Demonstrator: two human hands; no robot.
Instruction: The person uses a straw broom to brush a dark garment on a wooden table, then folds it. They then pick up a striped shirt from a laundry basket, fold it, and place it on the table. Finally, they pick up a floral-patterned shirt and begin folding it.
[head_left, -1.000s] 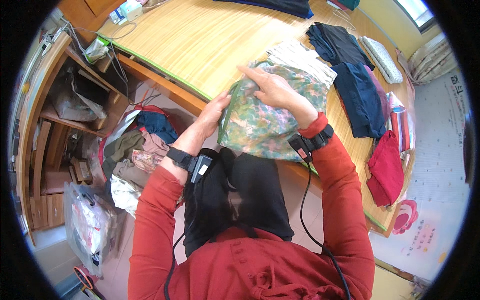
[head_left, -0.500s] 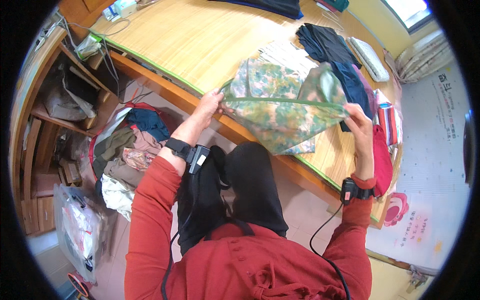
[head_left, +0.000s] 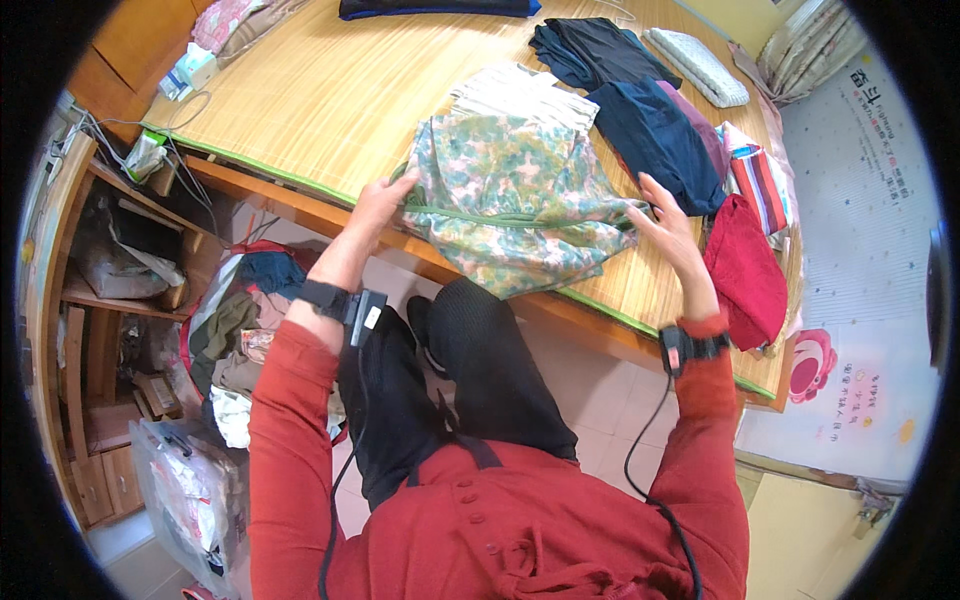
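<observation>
A green-and-pink camouflage garment (head_left: pixel 500 180) lies rumpled over the front edge of the mat-covered bed (head_left: pixel 330 110), a dark green band running across it. At the left end of that band, my left hand (head_left: pixel 378 210) pinches the cloth. My right hand (head_left: pixel 672 232) is beside the garment's right end, fingers apart, the thumb close to the cloth; whether it touches is hard to see. Just behind the garment lies white striped clothing (head_left: pixel 525 95), partly covered by it.
Folded dark blue clothes (head_left: pixel 660 140), black clothes (head_left: pixel 600 50), a white knitted piece (head_left: pixel 697 66) and a red garment (head_left: pixel 745 270) lie on the right. On the floor to the left are a bag of clothes (head_left: pixel 235 325) and a clear plastic bin (head_left: pixel 190 490). Cables (head_left: pixel 205 190) hang near the shelves.
The camouflage garment has come down from a stretched hold onto the bed. My right hand has opened and released its end; the left keeps its hold. The view has shifted.
</observation>
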